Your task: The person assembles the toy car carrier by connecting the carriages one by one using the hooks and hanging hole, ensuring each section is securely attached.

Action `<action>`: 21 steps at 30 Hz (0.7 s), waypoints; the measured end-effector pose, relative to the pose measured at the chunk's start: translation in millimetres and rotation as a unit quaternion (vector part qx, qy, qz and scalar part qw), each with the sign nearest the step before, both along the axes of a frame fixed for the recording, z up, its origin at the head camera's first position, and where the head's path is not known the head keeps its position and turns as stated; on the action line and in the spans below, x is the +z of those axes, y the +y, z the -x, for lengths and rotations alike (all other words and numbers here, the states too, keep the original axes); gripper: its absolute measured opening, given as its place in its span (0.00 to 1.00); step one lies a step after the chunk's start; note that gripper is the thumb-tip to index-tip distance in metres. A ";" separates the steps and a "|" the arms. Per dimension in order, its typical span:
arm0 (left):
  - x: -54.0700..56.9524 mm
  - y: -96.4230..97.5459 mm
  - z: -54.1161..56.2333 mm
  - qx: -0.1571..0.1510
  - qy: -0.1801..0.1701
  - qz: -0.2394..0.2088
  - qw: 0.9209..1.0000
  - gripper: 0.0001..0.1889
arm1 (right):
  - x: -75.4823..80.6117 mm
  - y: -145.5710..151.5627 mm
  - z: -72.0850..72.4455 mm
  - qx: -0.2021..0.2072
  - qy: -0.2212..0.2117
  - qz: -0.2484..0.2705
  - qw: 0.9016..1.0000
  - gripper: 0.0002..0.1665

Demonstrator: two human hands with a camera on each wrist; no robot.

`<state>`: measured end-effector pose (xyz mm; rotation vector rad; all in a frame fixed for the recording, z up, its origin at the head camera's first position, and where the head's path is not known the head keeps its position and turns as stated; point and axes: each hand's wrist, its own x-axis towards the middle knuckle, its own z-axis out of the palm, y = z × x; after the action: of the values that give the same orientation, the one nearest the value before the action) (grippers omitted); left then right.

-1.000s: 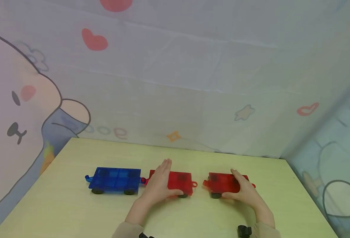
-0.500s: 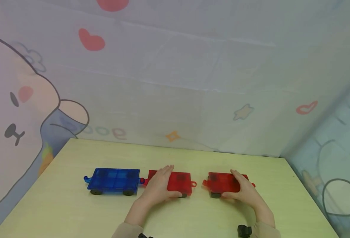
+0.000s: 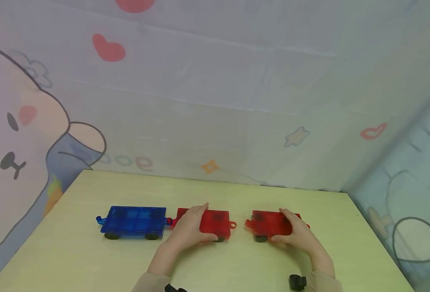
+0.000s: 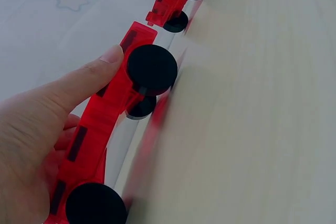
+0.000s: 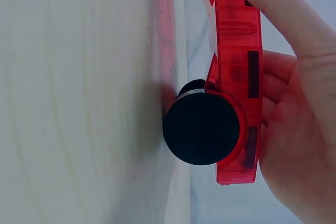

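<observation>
My left hand (image 3: pixel 189 229) holds a translucent red toy train car (image 3: pixel 216 222), thumb on its near side and fingers over its top toward the far edge. In the left wrist view the thumb presses the red side above a black wheel (image 4: pixel 152 69). A translucent blue toy train car (image 3: pixel 134 221) stands to the left, its right end meeting the red car's coupling. My right hand (image 3: pixel 302 235) grips a second red toy train car (image 3: pixel 269 223), thumb near and fingers far. A gap separates that car's hook (image 3: pixel 249 223) from the first red car's ring (image 3: pixel 233 225).
The cars stand on a pale yellow wooden table (image 3: pixel 215 267). Behind it hangs a printed cloth backdrop (image 3: pixel 215 101) with a cartoon animal on the left. Another printed cloth (image 3: pixel 416 194) borders the right side. Black wrist straps (image 3: pixel 297 282) show near the sleeves.
The fingers of my left hand have come down over the red car's top. The head view has shifted slightly, sliding everything left. The gap between the red cars looks about the same.
</observation>
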<state>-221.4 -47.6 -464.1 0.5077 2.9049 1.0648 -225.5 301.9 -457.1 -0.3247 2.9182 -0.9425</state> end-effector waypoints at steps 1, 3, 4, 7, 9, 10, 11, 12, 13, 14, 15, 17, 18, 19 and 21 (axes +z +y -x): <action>0.0 -0.5 0.2 -0.001 0.001 0.000 1.000 0.50 | 0.1 -0.4 0.3 0.000 0.000 0.000 1.000 0.58; 0.2 -0.9 0.4 -0.002 0.000 -0.003 1.000 0.50 | 0.2 -0.9 0.6 0.000 -0.001 0.000 1.000 0.57; 0.3 -1.1 0.4 -0.003 0.001 -0.003 1.000 0.50 | 0.3 -0.9 0.5 0.001 0.000 0.000 1.000 0.57; -0.5 -1.5 0.3 -0.005 0.002 -0.002 1.000 0.50 | 0.4 -0.7 -0.1 0.004 0.003 -0.002 1.000 0.57; -1.0 -1.4 0.3 -0.004 0.001 -0.001 1.000 0.50 | 0.3 -0.3 -0.4 0.006 0.005 -0.005 1.000 0.57; -1.1 -1.3 0.3 -0.003 0.001 0.000 1.000 0.50 | 0.1 0.0 -0.5 0.006 0.006 -0.006 1.000 0.57; -1.2 -1.2 0.4 -0.003 0.001 0.000 1.000 0.50 | 0.0 0.1 -0.6 0.005 0.007 -0.008 1.000 0.57; -1.0 -1.1 0.5 -0.004 0.003 0.001 1.000 0.50 | -0.2 0.3 -0.6 0.004 0.008 -0.009 1.000 0.57; -0.7 -0.9 0.5 -0.004 0.003 0.001 1.000 0.50 | -0.3 0.4 -0.6 0.003 0.008 -0.010 1.000 0.57; -0.3 -0.9 0.4 -0.004 0.004 0.002 1.000 0.50 | -0.3 0.6 -0.6 0.002 0.008 -0.011 1.000 0.57; -0.1 -0.8 0.4 -0.005 0.004 0.003 1.000 0.50 | -0.3 0.5 -0.6 0.001 0.009 -0.013 1.000 0.57; 0.3 -0.8 0.7 -0.007 0.006 0.004 1.000 0.50 | 0.0 0.2 -0.5 0.000 0.010 -0.014 1.000 0.57; 0.6 -0.9 0.7 -0.008 0.006 0.004 1.000 0.51 | 0.3 0.1 -0.4 0.000 0.011 -0.013 1.000 0.57; 0.7 -1.0 0.8 -0.008 0.006 0.003 1.000 0.51 | 0.7 -0.2 -0.4 0.000 0.012 -0.013 1.000 0.57; 0.9 -1.5 1.1 -0.011 0.008 0.001 1.000 0.51 | 1.7 -0.7 -0.4 0.002 0.014 -0.011 1.000 0.56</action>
<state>-222.5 -49.1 -463.2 0.5504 2.9064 1.0606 -225.1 301.2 -455.4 -0.3456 2.9494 -0.9118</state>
